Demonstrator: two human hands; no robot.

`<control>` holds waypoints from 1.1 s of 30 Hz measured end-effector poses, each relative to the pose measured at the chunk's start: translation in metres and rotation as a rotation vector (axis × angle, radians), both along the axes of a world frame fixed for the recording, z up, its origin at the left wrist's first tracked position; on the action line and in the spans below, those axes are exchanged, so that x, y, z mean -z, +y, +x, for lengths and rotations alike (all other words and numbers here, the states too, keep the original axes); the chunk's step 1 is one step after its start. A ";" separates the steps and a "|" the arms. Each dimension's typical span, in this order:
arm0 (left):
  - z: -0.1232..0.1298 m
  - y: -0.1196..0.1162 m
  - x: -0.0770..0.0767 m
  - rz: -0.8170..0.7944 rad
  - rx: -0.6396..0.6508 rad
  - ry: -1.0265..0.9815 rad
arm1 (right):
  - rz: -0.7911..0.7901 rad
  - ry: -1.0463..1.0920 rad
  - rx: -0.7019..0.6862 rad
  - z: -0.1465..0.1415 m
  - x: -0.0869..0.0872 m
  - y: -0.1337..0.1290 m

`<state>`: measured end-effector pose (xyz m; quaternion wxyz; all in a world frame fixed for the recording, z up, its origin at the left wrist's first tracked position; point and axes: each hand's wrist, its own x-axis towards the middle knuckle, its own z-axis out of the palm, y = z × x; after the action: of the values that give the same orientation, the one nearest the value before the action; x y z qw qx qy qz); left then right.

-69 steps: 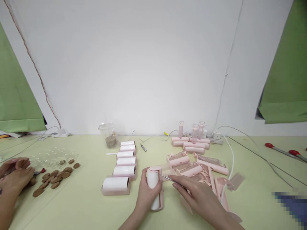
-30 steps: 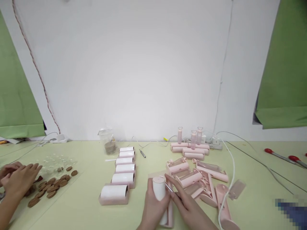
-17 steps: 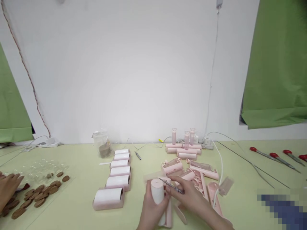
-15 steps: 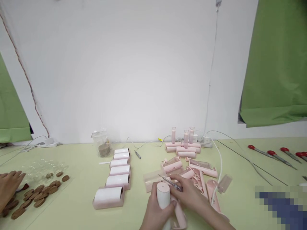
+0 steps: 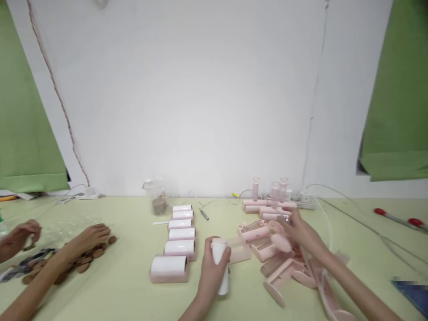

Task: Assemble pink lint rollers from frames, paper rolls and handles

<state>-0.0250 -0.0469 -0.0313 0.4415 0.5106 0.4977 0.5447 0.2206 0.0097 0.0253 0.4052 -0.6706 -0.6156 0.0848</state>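
Head view: a white wall (image 5: pixel 200 89) is filling the background and a pale-green bench (image 5: pixel 117 303) is stretching beneath it, with green curtains (image 5: pixel 30 111) hanging at both edges. On the bench, a heap of pink plastic casings (image 5: pixel 257 234) is sprawling at right, while a row of white-sleeved pink holders (image 5: pixel 172 266) is running down left of centre. A co-worker's hands (image 5: pixel 85 243) are working at far left.

The person's right hand (image 5: pixel 297 229) is blurring above the heap; whether its grip is apart or together, the picture is not telling. The left hand (image 5: pixel 211 272) is keeping its grip clamped around a white roll (image 5: pixel 223 285), which is standing nearly upright between row and heap. Half a second earlier the right hand was hovering close by the roll and a pink casing was lying against it; now the hands are well apart and no casing is showing beside it. That is apparently leaving the roll freed from its casing, in the left hand alone.

Just beside the roll, a translucent pink panel (image 5: pixel 241 254) is lying flat. Smaller still, brown discs (image 5: pixel 98 253) are clustering under the co-worker's reach.
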 end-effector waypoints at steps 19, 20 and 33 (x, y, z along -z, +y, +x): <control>-0.015 0.003 -0.005 -0.034 -0.037 0.158 | -0.035 -0.296 -0.726 -0.079 -0.021 -0.047; -0.015 0.003 -0.006 -0.047 -0.044 0.154 | -0.040 -0.297 -0.731 -0.079 -0.022 -0.047; -0.018 -0.008 -0.022 -0.069 -0.022 0.246 | -0.073 -0.326 -0.722 -0.073 -0.015 -0.039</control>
<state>-0.0432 -0.0546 -0.0097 0.3885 0.5525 0.5721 0.4653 0.1481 -0.0294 0.0406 0.2223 -0.4298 -0.8645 0.1361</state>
